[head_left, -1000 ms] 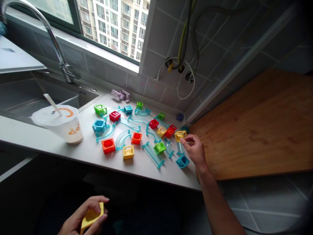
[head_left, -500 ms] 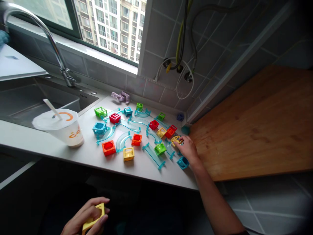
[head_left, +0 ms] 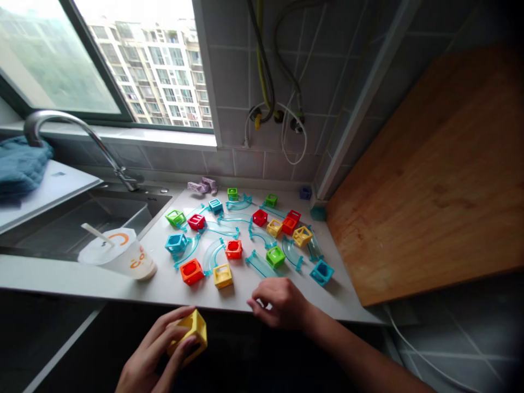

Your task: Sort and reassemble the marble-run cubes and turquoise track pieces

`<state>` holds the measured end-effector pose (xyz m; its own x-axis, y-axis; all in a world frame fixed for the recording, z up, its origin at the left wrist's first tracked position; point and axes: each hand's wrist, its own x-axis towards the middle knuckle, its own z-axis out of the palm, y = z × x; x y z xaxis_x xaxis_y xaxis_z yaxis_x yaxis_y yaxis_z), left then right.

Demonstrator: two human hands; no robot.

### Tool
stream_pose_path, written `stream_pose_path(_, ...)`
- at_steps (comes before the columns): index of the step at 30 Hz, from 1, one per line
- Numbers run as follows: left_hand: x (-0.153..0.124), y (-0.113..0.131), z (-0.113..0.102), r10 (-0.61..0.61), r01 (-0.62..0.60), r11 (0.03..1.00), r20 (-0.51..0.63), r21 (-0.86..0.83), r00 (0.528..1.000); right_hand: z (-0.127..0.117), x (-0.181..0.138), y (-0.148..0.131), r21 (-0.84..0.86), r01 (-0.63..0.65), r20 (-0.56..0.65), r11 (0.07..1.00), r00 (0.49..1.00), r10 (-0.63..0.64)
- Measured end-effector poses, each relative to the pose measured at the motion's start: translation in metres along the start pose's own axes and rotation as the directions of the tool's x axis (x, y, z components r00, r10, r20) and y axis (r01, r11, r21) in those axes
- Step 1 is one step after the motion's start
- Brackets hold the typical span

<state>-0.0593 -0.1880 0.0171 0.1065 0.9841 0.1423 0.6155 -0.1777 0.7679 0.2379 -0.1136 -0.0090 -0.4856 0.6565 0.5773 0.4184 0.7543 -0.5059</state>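
Note:
My left hand (head_left: 158,349) is closed on a yellow cube block (head_left: 198,330) with cut-out sides, held below the counter's front edge. My right hand (head_left: 282,303) hovers at that edge, its fingers loosely curled and no block showing in them. Just beyond it lie a straight clear-blue track piece (head_left: 262,266) and a green block (head_left: 275,256). To its right sits a blue block (head_left: 321,272). Another yellow block (head_left: 303,236) rests beside a red block (head_left: 291,222). Nearer the left hand are a yellow block (head_left: 222,276) and an orange-red block (head_left: 191,271).
A plastic drink cup (head_left: 123,254) with a straw stands left, beside the sink (head_left: 159,204) and faucet (head_left: 88,131). Several curved track pieces (head_left: 213,255) lie among the blocks. Purple pieces (head_left: 202,186) sit by the wall. A wooden board (head_left: 429,191) leans at right.
My right hand has let go of the yellow block at the right and drawn back to the front edge. My left hand has risen with its yellow block, which is turned. The view has shifted.

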Motion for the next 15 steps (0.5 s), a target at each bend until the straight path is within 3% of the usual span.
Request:
stream_pose_path(3,0.056,0.026,-0.016,0.18,-0.169,0.962,-0.033,0.217,0.983,0.056,0.009,-0.01,0.0,0.146,0.083,0.989,0.986,-0.145)
stream_pose_path(7,0.138,0.034,-0.017,0.354,-0.291,0.775,-0.005,0.561,0.935,0.105,0.027,-0.013,0.027,0.301,0.25,0.953,0.921,-0.298)
stream_pose_path(11,0.208,0.016,-0.012,0.245,-0.247,0.599,0.119,0.762,0.962,0.119,0.042,-0.011,0.064,0.287,0.304,0.956,0.907,-0.293)
stream_pose_path(15,0.25,-0.002,-0.008,0.151,-0.229,0.537,0.174,0.812,0.973,0.125,0.043,-0.004,0.107,0.27,0.292,0.957,0.912,-0.289)
